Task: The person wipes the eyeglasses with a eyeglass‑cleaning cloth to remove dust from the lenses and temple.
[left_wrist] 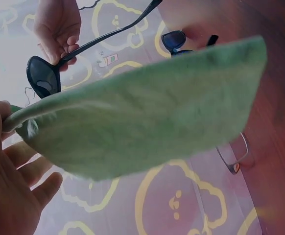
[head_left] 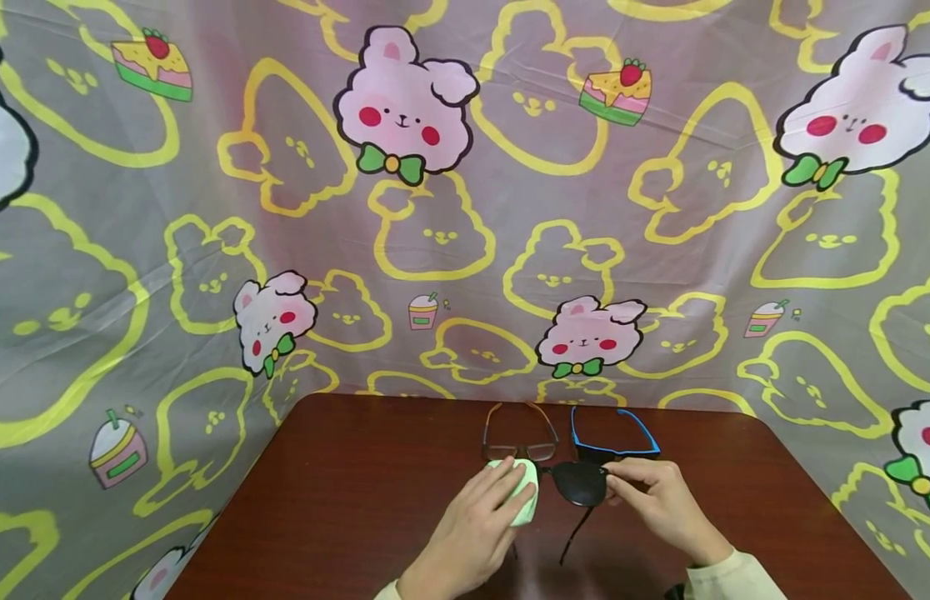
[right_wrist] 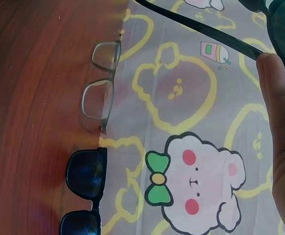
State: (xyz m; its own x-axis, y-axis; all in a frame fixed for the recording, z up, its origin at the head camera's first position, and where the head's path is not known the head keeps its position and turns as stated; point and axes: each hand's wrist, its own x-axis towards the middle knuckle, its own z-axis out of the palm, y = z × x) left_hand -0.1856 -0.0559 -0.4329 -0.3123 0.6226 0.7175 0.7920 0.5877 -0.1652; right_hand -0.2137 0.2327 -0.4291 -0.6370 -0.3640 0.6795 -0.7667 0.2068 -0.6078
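Left hand (head_left: 476, 512): grasps a pale green cloth (head_left: 527, 510), fingers laid across it, and hides one lens of the black sunglasses (head_left: 581, 483) from the head view. Seen from the left wrist: a broad, soft, matte sheet with a curved lower edge, caught at one end in the fingers. Between both hands: the sunglasses, smooth and dark, with a rounded lens and a slim arm slanting downward; a greenish cast to the lens only in the right wrist view. Right hand (head_left: 663, 500): pinches them at the outer edge. Behind, farther left: clear glasses (head_left: 540, 452) on the desk (head_left: 345, 500), brown-armed in the head view, thin-rimmed and near-rectangular from the right wrist. Just right of these: blue-framed glasses (head_left: 633, 452), bright blue from the head, glossy dark lenses from the right wrist. Below: reddish-brown, streaked grain. Beyond: creased, rabbit-printed fabric backdrop (head_left: 435, 225).
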